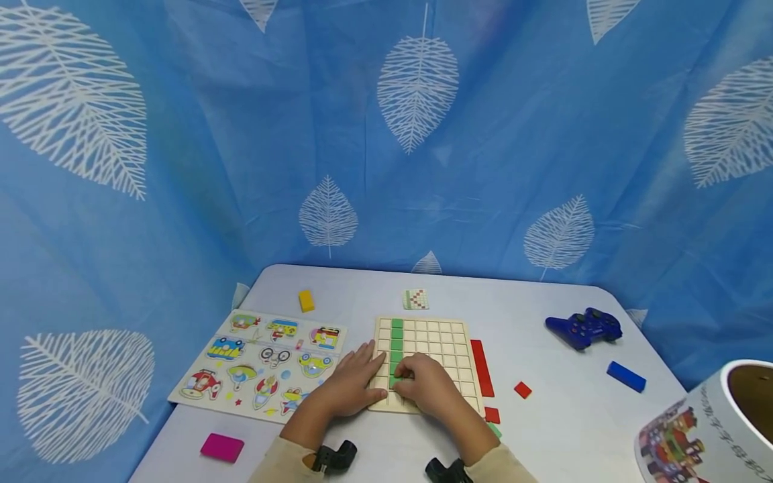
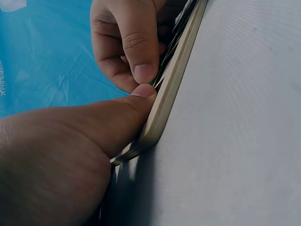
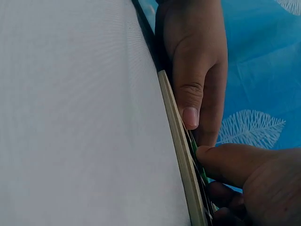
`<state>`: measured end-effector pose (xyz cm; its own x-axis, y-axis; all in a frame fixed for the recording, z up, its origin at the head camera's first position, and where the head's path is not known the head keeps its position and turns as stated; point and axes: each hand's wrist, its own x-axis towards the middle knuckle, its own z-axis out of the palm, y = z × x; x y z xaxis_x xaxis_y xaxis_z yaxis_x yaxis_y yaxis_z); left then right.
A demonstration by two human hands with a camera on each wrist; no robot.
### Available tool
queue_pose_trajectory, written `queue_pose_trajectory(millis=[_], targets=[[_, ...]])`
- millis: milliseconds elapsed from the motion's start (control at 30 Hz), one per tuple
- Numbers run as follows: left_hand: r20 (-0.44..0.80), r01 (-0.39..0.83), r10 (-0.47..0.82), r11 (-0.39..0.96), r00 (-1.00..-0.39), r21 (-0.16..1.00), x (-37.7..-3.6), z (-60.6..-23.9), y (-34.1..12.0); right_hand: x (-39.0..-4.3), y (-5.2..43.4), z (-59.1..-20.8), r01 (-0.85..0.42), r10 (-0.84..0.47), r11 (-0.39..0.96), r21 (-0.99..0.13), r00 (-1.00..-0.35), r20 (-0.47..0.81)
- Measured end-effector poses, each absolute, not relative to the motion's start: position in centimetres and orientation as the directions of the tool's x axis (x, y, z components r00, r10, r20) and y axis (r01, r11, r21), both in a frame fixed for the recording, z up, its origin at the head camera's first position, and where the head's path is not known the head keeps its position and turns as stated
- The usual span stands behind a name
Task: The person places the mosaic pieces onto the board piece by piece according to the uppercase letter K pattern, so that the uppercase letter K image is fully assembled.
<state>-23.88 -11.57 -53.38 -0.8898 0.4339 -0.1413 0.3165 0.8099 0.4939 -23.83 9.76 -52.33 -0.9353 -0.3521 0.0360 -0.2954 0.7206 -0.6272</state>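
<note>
A wooden grid board (image 1: 447, 339) lies on the table with a column of green tiles (image 1: 396, 334) near its left side. My left hand (image 1: 356, 382) rests on the board's left edge, fingers extended, thumb near the lower end of that column. Over the lower part of the column, my right hand (image 1: 425, 382) pinches a green tile (image 1: 394, 382) between thumb and curled fingers, close on the board. In the right wrist view, green (image 3: 203, 175) shows by the right thumb, just above the board's edge (image 3: 178, 132).
Beside the board lie a red strip (image 1: 482, 367) and red squares (image 1: 523, 390). A vehicle puzzle board (image 1: 241, 355) is at left, a small pattern card (image 1: 415, 299) behind. A blue game controller (image 1: 584, 329), blue block (image 1: 626, 376) and printed bucket (image 1: 694, 429) stand right; a magenta block (image 1: 222, 447) lies front left.
</note>
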Motion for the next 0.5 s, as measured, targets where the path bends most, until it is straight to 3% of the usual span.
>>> queue_pose_trajectory(millis=[133,267,500], targets=[[-0.131,0.322,0.432,0.812,-0.892,0.487,-24.0,-53.5,-11.4,-23.9,10.9,-51.9,-0.301,-0.363,0.707,-0.640,-0.931,0.037],[-0.131,0.325,0.442,0.801,-0.887,0.504,-23.8,-53.7,-11.3,-23.5,15.3,-50.7,-0.231,-0.305,0.697,-0.679,-0.952,0.011],[-0.131,0.326,0.441,0.803,-0.888,0.499,-23.9,-53.5,-11.4,-21.4,25.2,-49.8,0.017,-0.180,0.760,-0.650,-0.955,-0.235]])
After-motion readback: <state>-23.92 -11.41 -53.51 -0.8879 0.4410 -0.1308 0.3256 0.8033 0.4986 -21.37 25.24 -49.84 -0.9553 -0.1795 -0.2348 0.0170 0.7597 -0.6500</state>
